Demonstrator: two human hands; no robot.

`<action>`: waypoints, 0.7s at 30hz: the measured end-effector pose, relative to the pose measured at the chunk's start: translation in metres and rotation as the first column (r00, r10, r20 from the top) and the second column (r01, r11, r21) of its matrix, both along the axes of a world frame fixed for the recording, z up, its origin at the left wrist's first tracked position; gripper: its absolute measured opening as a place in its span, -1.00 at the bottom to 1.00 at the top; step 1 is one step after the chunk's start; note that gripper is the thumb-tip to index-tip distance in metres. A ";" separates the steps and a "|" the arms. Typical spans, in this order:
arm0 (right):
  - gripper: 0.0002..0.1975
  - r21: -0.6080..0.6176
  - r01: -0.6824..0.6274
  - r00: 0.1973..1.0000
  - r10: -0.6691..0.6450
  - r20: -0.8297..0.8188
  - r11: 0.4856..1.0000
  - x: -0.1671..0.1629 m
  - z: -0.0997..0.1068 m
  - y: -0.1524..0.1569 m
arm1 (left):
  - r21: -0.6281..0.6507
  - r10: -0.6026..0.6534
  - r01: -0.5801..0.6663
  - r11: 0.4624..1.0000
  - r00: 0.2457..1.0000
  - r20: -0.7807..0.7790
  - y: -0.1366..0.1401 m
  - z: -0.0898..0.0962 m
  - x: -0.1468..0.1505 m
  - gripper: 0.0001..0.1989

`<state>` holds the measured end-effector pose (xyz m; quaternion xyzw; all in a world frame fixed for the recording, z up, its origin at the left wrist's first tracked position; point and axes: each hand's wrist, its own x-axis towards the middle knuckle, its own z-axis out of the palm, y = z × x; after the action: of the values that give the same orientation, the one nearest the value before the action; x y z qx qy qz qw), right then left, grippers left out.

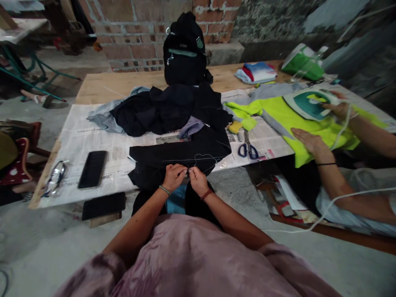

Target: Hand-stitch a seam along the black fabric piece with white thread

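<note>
Black cloth [173, 153] lies along the table's front edge, partly hanging over it. My left hand [174, 176] is closed on its lower edge, fingers pinched. Right beside it, almost touching, my right hand [198, 180] pinches the same edge. A pale thread [206, 156] loops over the cloth just above my right hand and runs in a line to the left. Any needle between my fingertips is too small to make out. Behind the strip, a dark garment [161, 108] is heaped with grey-blue cloth [107, 116] under its left side.
Scissors [247, 149] lie right of the cloth, near a yellow sponge-like piece [235, 127]. A co-worker's hands work an iron [311, 104] over a neon yellow garment [278, 117]. At left are a phone [93, 169] and glasses [55, 177]; a black backpack [185, 51] stands behind.
</note>
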<state>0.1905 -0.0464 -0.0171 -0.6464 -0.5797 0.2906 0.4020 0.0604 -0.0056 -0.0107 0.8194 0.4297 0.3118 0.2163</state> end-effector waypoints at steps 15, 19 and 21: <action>-0.77 -0.058 0.031 0.998 -0.034 -0.049 0.998 0.006 -0.011 -0.017 | -0.002 0.093 -0.093 0.996 0.995 -0.043 -0.001 -0.007 0.008 -0.88; -0.77 -0.025 0.058 0.998 -0.059 -0.018 0.998 0.003 -0.009 -0.011 | 0.007 0.076 -0.076 0.997 0.996 -0.048 -0.002 -0.005 0.007 -0.88; -0.77 -0.019 0.068 0.997 -0.068 -0.020 0.998 0.000 -0.009 -0.005 | 0.013 0.049 -0.048 0.999 0.997 -0.062 -0.002 -0.004 0.006 -0.88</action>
<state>0.1910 -0.0514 -0.0258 -0.6664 -0.5506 0.2885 0.4117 0.0665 -0.0074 -0.0145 0.8193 0.4542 0.2936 0.1903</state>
